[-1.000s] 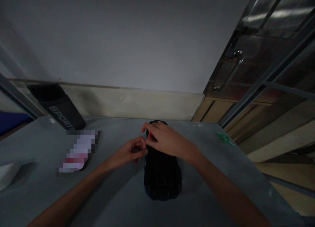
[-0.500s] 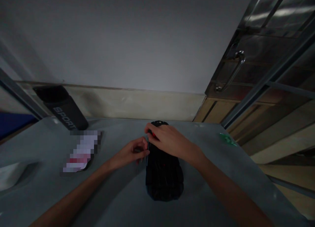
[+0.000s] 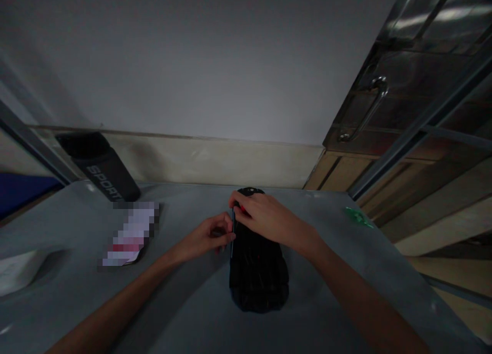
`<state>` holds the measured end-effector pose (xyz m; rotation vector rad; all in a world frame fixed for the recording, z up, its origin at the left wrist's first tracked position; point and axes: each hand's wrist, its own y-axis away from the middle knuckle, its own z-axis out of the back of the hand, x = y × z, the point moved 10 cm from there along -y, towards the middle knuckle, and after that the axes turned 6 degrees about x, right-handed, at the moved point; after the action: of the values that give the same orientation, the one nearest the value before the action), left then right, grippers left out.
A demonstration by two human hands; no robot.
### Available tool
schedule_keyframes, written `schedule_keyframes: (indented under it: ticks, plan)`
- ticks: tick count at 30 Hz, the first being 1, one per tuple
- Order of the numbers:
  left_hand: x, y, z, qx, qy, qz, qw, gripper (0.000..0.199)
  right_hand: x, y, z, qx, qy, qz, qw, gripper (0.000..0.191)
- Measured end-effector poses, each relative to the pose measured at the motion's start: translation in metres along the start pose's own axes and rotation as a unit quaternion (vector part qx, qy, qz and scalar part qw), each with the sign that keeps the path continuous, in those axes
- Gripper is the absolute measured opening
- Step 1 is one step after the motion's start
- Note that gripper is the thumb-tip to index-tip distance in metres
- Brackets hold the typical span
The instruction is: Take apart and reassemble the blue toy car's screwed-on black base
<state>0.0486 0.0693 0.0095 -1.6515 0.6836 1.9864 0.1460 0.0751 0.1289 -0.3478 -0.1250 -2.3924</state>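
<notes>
On the grey table [image 3: 192, 313] my right hand [image 3: 269, 222] presses the black pouch [image 3: 258, 264] flat mid-table while my left hand [image 3: 209, 237] pinches its edge; I'd pull slowly, keeping the pouch pinned.

1. This looks like a plain, dim back room or workroom rather than a lived-in home; what kind exactly cannot be told.
2. A bare grey tabletop [image 3: 184, 313] fills the lower half of the frame, pushed against an unadorned pale wall [image 3: 200, 62] with a cream band along its foot.
3. At the upper right stands a metal-clad door [image 3: 403, 87] with a curved steel handle [image 3: 365, 110], framed by metal bars [image 3: 418, 123].
4. Below it, at the right edge, lie pale wooden boards [image 3: 338, 172].
5. At the upper left of the tabletop stands a black bottle [image 3: 100, 164] printed "SPORT", with another metal bar [image 3: 31, 144] slanting behind it.
</notes>
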Motion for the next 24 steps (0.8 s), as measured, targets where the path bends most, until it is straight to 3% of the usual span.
schedule_keyframes:
  ticks: [14, 18, 24]
  plan:
    - [0.010, -0.003, 0.002, 0.007, 0.000, 0.012, 1.000, 0.049, 0.007, 0.001, 0.001, -0.007, -0.057, 0.035, 0.998, 0.024]
    - [0.014, -0.003, 0.003, 0.012, -0.010, 0.011, 1.000, 0.046, 0.003, 0.001, 0.001, -0.011, -0.021, 0.017, 1.000, 0.016]
    - [0.012, -0.003, 0.003, 0.007, -0.006, 0.011, 1.000, 0.046, 0.004, -0.001, 0.001, -0.015, -0.023, 0.024, 0.999, 0.021]
